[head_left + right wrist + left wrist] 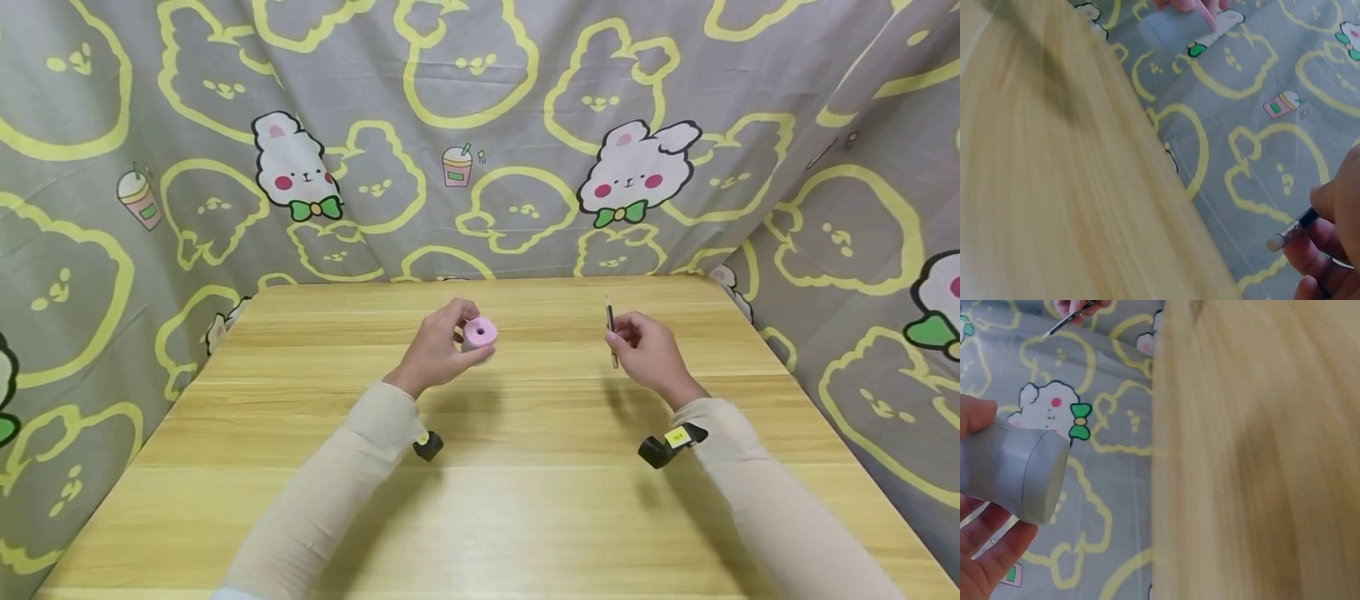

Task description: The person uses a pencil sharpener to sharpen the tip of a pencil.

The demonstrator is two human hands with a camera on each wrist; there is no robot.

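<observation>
My left hand (437, 348) grips a pencil sharpener (487, 325) above the table, fingers and thumb around its sides. Its pink top with a round dark hole faces up toward the head camera. In the left wrist view the sharpener's smooth grey body (1000, 465) flares at the base. To the right, my right hand (654, 354) pinches a dark pencil (611, 317) between thumb and fingers, its sharpened tip pointing up and away. The right wrist view shows the pencil's pale eraser end (1277, 242) with a metal band. Sharpener and pencil are well apart.
A wooden table (510, 517) lies beneath both hands. Grey curtains (525, 242) with yellow outlines and white cartoon animals hang behind and at the sides. Black wrist cameras (429, 446) are strapped to both sleeves.
</observation>
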